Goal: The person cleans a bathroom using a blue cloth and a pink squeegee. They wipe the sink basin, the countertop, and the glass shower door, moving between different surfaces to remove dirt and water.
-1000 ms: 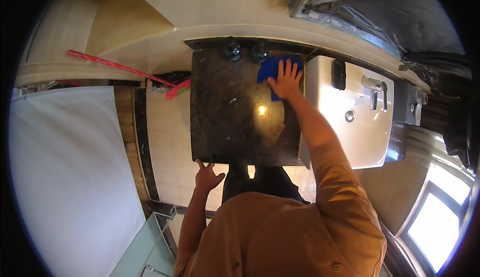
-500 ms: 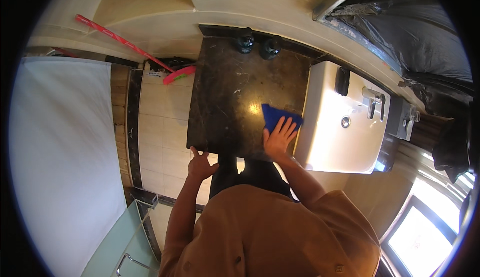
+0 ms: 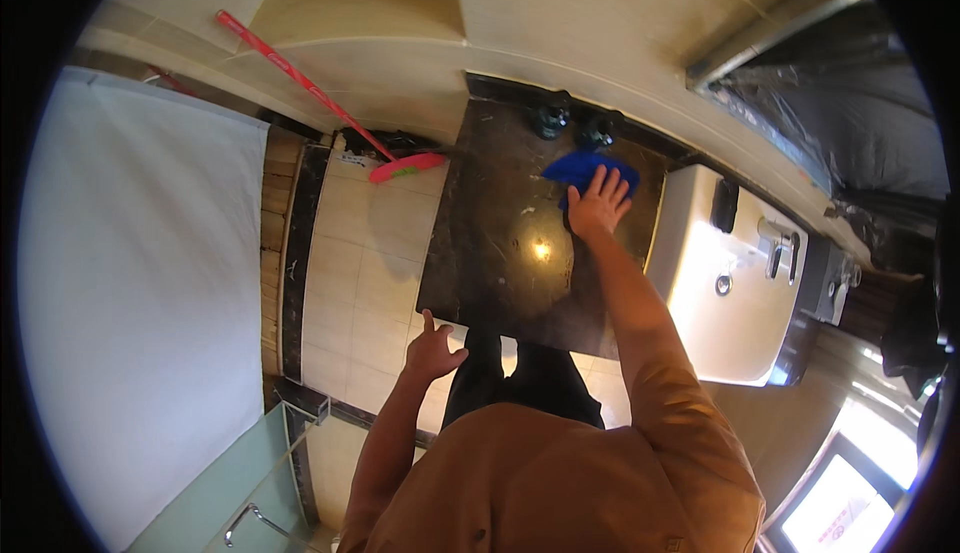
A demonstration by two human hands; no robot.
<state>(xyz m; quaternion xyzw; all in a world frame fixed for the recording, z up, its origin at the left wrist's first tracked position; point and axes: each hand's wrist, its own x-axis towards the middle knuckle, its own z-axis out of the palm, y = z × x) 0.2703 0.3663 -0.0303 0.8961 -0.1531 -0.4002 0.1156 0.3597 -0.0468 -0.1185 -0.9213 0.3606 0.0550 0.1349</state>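
Note:
My right hand [image 3: 598, 203] lies flat on a blue cloth [image 3: 590, 166], fingers spread, pressing it against the dark stone countertop [image 3: 500, 223]. The cloth is bunched under the palm and fans out past the fingertips, close to two dark glass jars or bottles, a left one [image 3: 550, 116] and a right one [image 3: 597, 130], at the back. Down at the counter's front left corner is my left hand [image 3: 433, 351], open, its index finger stretched toward the edge and its thumb apart. Whether that fingertip touches the stone I cannot tell.
Right of the counter stands a white washbasin [image 3: 700, 283] with a metal faucet [image 3: 775, 248] and a black item [image 3: 725, 203] on its rim. A pink broom [image 3: 310, 83] leans at the left wall. Farther left hangs a white sheet [image 3: 150, 303].
My right hand has slid the blue cloth away from me, from the counter's near right toward the jars at the back. My left hand stays by the front left corner. The view has shifted.

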